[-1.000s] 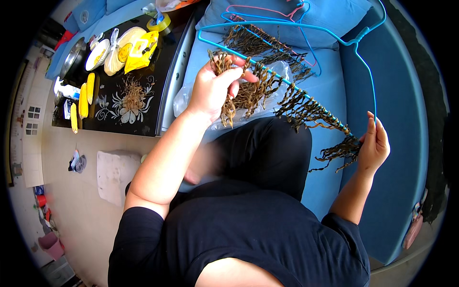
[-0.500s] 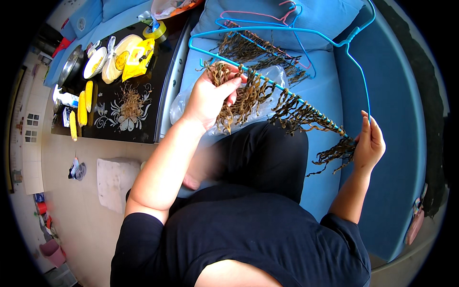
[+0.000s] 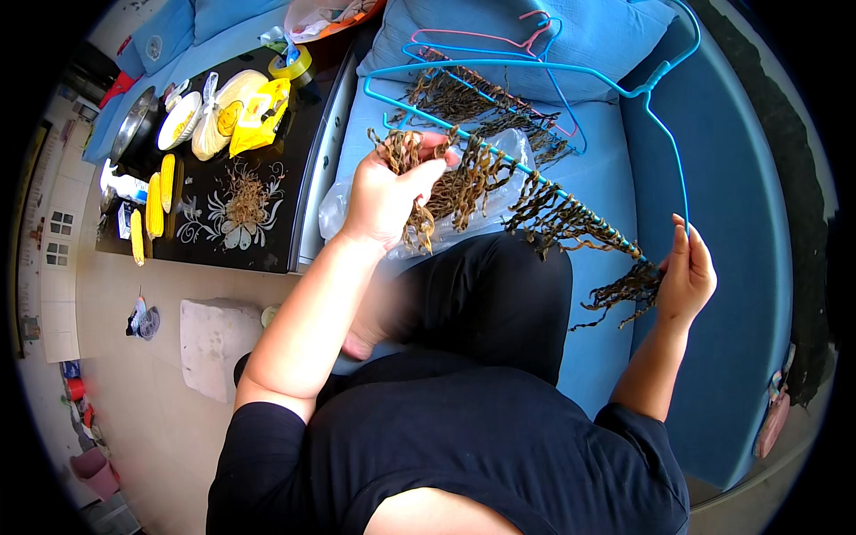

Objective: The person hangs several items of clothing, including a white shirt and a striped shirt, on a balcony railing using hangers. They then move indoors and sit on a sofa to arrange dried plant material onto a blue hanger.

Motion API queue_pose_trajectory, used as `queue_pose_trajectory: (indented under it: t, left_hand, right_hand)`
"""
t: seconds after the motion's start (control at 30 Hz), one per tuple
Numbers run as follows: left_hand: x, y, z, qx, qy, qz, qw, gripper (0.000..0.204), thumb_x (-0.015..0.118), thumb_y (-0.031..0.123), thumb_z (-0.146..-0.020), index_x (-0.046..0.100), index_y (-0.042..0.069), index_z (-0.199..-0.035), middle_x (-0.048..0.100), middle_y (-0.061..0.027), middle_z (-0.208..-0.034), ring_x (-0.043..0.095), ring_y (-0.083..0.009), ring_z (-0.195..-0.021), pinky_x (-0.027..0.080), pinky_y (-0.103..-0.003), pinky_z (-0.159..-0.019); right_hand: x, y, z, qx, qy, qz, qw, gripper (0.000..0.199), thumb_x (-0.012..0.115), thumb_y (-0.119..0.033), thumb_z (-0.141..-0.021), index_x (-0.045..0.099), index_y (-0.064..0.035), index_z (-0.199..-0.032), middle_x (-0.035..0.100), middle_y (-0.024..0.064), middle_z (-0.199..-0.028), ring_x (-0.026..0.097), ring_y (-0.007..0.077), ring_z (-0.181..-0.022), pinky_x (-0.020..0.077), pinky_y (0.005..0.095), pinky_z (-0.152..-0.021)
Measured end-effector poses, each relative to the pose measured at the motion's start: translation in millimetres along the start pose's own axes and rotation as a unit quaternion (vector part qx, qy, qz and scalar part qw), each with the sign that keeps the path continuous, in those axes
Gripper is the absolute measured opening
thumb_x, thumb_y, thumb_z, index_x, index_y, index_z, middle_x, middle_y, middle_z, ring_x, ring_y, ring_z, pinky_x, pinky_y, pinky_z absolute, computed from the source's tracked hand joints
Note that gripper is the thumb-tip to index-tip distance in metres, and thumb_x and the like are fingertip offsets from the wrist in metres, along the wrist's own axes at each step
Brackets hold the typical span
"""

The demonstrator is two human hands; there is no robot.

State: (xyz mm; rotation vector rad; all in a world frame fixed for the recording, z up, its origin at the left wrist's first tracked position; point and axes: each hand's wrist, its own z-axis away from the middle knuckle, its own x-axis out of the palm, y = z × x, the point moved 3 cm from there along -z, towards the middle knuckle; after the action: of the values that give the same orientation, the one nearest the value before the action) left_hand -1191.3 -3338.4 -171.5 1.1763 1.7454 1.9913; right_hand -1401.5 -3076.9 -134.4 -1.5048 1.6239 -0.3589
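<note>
A: Room first. Blue sofa [image 3: 615,192], person seated on it, dark trousers. Left of the sofa stands a black glass table [image 3: 267,223] with a pale flower pattern; beyond that, beige floor.

B: On the table?

A: Corn cobs [image 3: 159,198] at its left edge, a yellow packet [image 3: 260,114] and a white bag beside it toward the far end, a roll of tape [image 3: 291,62] further back, a steel pot [image 3: 134,134] at the far left corner. A grey slab [image 3: 214,343] lies on the floor nearer than the table.

B: And the work?

A: A blue wire hanger [image 3: 535,178] is held across the lap above the sofa seat, its bottom bar draped with dark brown curled strands [image 3: 562,218], probably dried seaweed or the like. Left hand [image 3: 388,192] is at the hanger's left end, fingers closed around a bunch of strands there. Right hand [image 3: 687,276] is at the hanger's right corner, fingers curled on the wire and the last clump.

B: Step in hand?

A: By my reading, draping strands over the bar; most of the bar is already covered. A clear plastic bag [image 3: 357,209] lies under the hanger on the seat.

B: Next move needs?

A: I'd judge a steady right-hand hold and a light left-hand pull, so neighbouring strands don't slide off.

B: Other hangers?

A: One more loaded blue hanger and a pink hanger [image 3: 499,40] lie behind, against the sofa cushion.
</note>
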Motion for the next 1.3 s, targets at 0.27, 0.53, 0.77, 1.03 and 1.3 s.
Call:
queue_pose_trajectory:
  t: [0.27,0.53,0.77,1.03,1.3]
  left_hand:
    - [2,2,0,0.104,0.05,-0.137,0.984,0.014,0.059,0.01,-0.084,0.059,0.003,-0.097,0.063,-0.0047,-0.076,0.045,-0.0042,-0.053,0.036,-0.018,-0.047]
    - [7,3,3,-0.012,0.118,0.029,0.992,0.013,0.057,0.017,-0.087,0.06,0.005,-0.09,0.055,-0.0023,-0.063,0.042,-0.0048,-0.047,0.032,-0.019,-0.043]
    - [2,1,3,-0.045,0.1,-0.046,0.993,0.015,0.056,0.012,-0.086,0.059,0.006,-0.099,0.05,0.0013,-0.059,0.042,-0.0049,-0.046,0.033,-0.019,-0.042]
    - [4,7,4,0.102,0.04,-0.271,0.956,0.011,0.064,0.006,-0.08,0.062,0.001,-0.09,0.061,-0.0013,-0.073,0.055,-0.0064,-0.061,0.046,-0.02,-0.057]
    - [7,31,-6,0.04,0.117,-0.209,0.97,0.015,0.066,0.018,-0.079,0.063,0.004,-0.082,0.056,0.0006,-0.061,0.049,-0.0063,-0.051,0.038,-0.019,-0.048]
  right_hand:
    - [-2,-3,-1,-0.013,-0.006,0.029,0.999,0.014,0.057,-0.007,-0.086,0.065,-0.0015,-0.095,0.053,-0.0016,-0.059,0.042,0.0017,-0.046,0.0314,0.0159,-0.042]
    - [-1,-5,1,-0.045,0.001,0.015,0.999,0.014,0.057,-0.006,-0.085,0.065,0.0001,-0.095,0.055,-0.0004,-0.061,0.043,0.0018,-0.046,0.0324,0.0153,-0.042]
    - [-2,-5,3,-0.035,-0.005,0.024,0.999,0.014,0.058,-0.005,-0.084,0.065,0.0006,-0.095,0.057,0.0003,-0.064,0.044,0.0024,-0.047,0.0339,0.0152,-0.043]
    - [-4,-16,9,-0.142,0.017,0.111,0.983,0.016,0.06,0.0,-0.081,0.065,0.0006,-0.096,0.057,0.0029,-0.062,0.046,0.0051,-0.047,0.0368,0.0171,-0.044]
    - [-5,-30,11,-0.234,0.02,0.144,0.961,0.019,0.061,0.003,-0.078,0.065,0.0,-0.097,0.06,0.0059,-0.065,0.05,0.0074,-0.049,0.0397,0.0186,-0.046]
